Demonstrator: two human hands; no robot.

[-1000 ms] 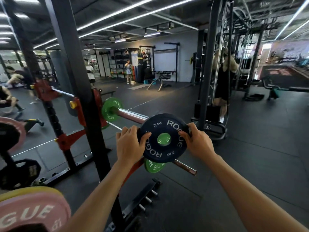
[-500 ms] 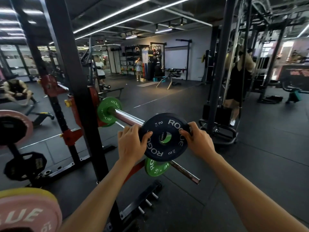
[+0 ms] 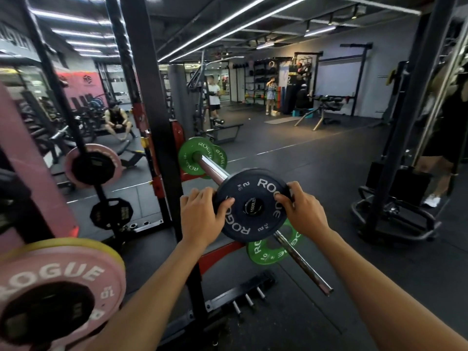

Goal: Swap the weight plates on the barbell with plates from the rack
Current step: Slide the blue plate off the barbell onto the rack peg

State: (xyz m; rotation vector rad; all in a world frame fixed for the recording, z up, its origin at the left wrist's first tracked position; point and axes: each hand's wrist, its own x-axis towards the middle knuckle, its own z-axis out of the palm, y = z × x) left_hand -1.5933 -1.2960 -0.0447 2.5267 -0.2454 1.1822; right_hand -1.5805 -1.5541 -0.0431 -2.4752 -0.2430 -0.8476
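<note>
From my head view, at centre frame, my left hand (image 3: 202,216) and right hand (image 3: 301,211) grip opposite rims of the round black rubber weight plate (image 3: 249,207), whose hole sits over the chrome barbell sleeve (image 3: 212,168). I judge it best kept square while sliding toward the green plate (image 3: 193,155) beside the black rack upright (image 3: 149,117). Open floor lies at right.

plate (image 3: 249,203) on barbell sleeve (image 3: 212,168), rack (image 3: 152,122) left
</note>
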